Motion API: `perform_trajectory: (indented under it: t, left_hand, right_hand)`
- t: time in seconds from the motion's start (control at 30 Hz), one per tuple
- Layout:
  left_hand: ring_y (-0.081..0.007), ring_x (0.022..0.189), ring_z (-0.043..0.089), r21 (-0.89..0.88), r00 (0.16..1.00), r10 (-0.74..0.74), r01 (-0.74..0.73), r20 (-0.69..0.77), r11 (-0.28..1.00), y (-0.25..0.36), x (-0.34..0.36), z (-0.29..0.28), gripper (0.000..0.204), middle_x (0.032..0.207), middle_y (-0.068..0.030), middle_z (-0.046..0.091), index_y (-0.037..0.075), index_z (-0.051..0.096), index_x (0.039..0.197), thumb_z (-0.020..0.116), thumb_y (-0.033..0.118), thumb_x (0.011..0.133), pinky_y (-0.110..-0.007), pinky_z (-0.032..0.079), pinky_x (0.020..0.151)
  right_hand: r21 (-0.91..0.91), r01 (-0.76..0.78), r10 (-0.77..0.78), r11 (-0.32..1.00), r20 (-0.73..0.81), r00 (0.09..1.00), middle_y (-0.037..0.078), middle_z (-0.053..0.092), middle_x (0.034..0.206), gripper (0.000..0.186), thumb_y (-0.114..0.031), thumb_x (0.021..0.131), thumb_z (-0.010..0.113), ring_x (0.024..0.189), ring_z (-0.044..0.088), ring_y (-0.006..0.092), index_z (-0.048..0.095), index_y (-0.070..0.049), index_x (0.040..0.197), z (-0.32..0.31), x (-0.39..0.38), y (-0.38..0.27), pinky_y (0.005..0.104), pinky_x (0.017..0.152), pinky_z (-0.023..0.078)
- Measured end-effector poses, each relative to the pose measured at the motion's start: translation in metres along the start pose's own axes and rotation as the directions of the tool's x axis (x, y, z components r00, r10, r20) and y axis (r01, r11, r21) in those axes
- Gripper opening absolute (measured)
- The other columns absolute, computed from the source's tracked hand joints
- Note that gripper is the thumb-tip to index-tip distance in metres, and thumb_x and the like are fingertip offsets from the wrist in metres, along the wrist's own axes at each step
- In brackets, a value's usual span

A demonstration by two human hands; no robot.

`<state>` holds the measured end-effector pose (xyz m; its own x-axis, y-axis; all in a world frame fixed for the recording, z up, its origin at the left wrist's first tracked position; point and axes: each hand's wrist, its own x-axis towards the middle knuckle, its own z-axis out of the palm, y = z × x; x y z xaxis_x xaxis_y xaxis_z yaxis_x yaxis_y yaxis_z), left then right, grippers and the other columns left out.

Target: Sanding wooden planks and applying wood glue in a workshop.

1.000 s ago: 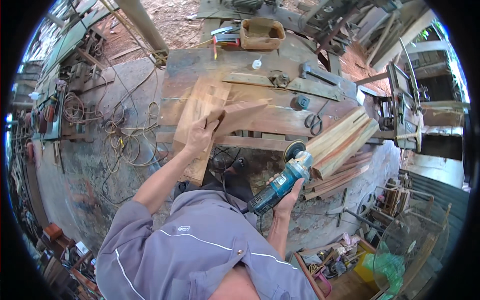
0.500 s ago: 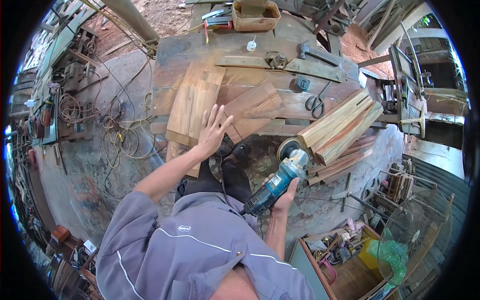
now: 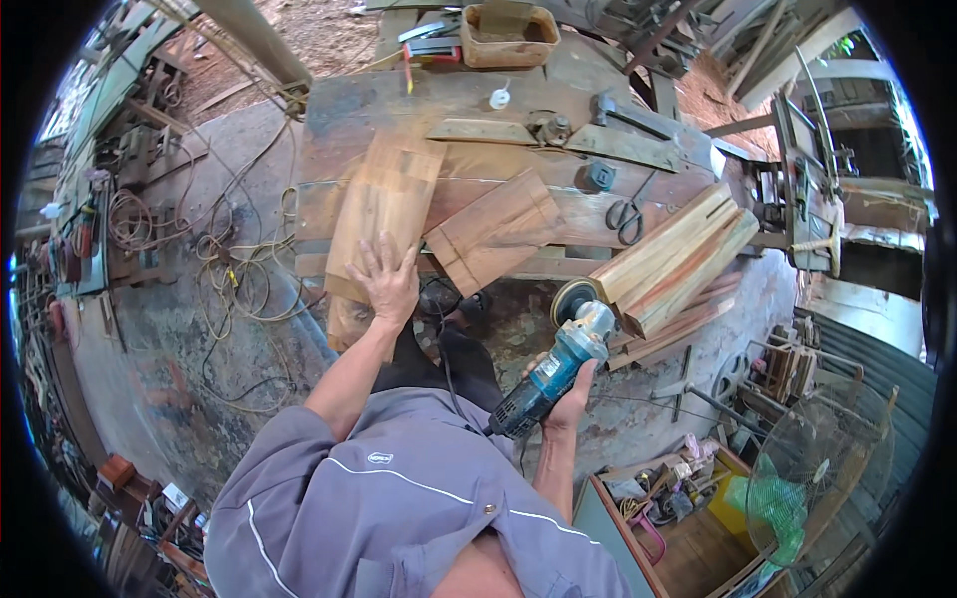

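Observation:
My left hand (image 3: pixel 386 280) lies flat with fingers spread on the near end of a pale wooden board (image 3: pixel 392 194) on the workbench. Beside that board, to its right, a second, darker wooden board (image 3: pixel 498 231) lies at an angle. In my right hand (image 3: pixel 570 397) is a blue angle grinder (image 3: pixel 553 371), held by its body with the thumb along its side. Its round disc (image 3: pixel 574 299) points away from me, close to the near end of a stack of thick timber pieces (image 3: pixel 678 261). Whether the disc touches the timber I cannot tell.
Scissors (image 3: pixel 627 216), a dark blue square block (image 3: pixel 597 176), a hammer (image 3: pixel 633 118) and a plastic tub (image 3: pixel 509 38) are on the workbench (image 3: pixel 339 110). Coiled cords (image 3: pixel 234 281) lie on the floor at left. An open drawer box (image 3: pixel 688 558) and a wire fan guard (image 3: pixel 822 468) stand at lower right.
My left hand has come down and left, from raised above the gap between the boards onto the pale board. The grinder stays nearly in place in my right hand.

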<state>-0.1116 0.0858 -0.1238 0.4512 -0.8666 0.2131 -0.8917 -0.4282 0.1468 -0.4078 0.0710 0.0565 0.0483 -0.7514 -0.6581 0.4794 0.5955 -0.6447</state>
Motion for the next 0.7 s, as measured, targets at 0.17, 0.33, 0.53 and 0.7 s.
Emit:
perform_trajectory:
  t: [0.17, 0.33, 0.53, 0.7]
  left_hand:
    - [-0.0545, 0.150, 0.019, 0.030, 0.998, -0.049, 0.050, -0.030, 0.998, -0.020, -0.007, 0.009, 0.035, 0.163, -0.0179, 0.034, 0.029, 0.069, 0.125, 0.068, 0.031, 0.091, -0.083, 0.009, 0.108]
    - [-0.0554, 0.150, 0.018, 0.138, 0.994, -0.107, 0.108, -0.020, 0.984, -0.043, 0.037, 0.021, 0.050, 0.166, -0.0184, 0.026, 0.029, 0.055, 0.142, 0.064, 0.030, 0.093, -0.085, 0.013, 0.104]
    - [-0.0555, 0.148, 0.022, 0.256, 1.000, -0.003, 0.003, 0.000, 0.967, -0.076, 0.102, 0.036, 0.056, 0.166, -0.0182, 0.027, 0.031, 0.050, 0.145, 0.065, 0.032, 0.092, -0.085, 0.018, 0.103]
    - [-0.0546, 0.149, 0.019, 0.179, 0.997, -0.040, 0.028, 0.066, 0.983, -0.068, 0.121, 0.020, 0.062, 0.165, -0.0204, 0.024, 0.024, 0.048, 0.147, 0.070, 0.034, 0.089, -0.082, 0.019, 0.107]
  right_hand:
    - [0.007, 0.029, -0.029, 1.000, 0.000, 1.000, 0.015, 0.065, 0.096, 0.075, -0.070, 0.101, 0.037, 0.082, 0.066, 0.0296, 0.052, -0.003, 0.130, -0.007, 0.005, -0.006, 0.0432, 0.074, 0.056]
    - [-0.003, -0.021, 0.021, 1.000, -0.009, 1.000, 0.015, 0.066, 0.095, 0.075, -0.071, 0.100, 0.037, 0.081, 0.067, 0.0296, 0.053, -0.003, 0.127, -0.016, 0.017, -0.005, 0.0428, 0.074, 0.057]
    - [-0.083, -0.066, 0.070, 0.994, 0.046, 0.996, 0.014, 0.066, 0.095, 0.074, -0.071, 0.100, 0.036, 0.082, 0.067, 0.0280, 0.055, -0.004, 0.126, -0.006, 0.031, -0.002, 0.0419, 0.074, 0.057]
    - [-0.140, -0.070, 0.081, 0.988, 0.079, 0.994, 0.014, 0.067, 0.095, 0.074, -0.070, 0.100, 0.036, 0.082, 0.068, 0.0276, 0.055, -0.004, 0.127, -0.004, 0.039, -0.002, 0.0411, 0.074, 0.057]
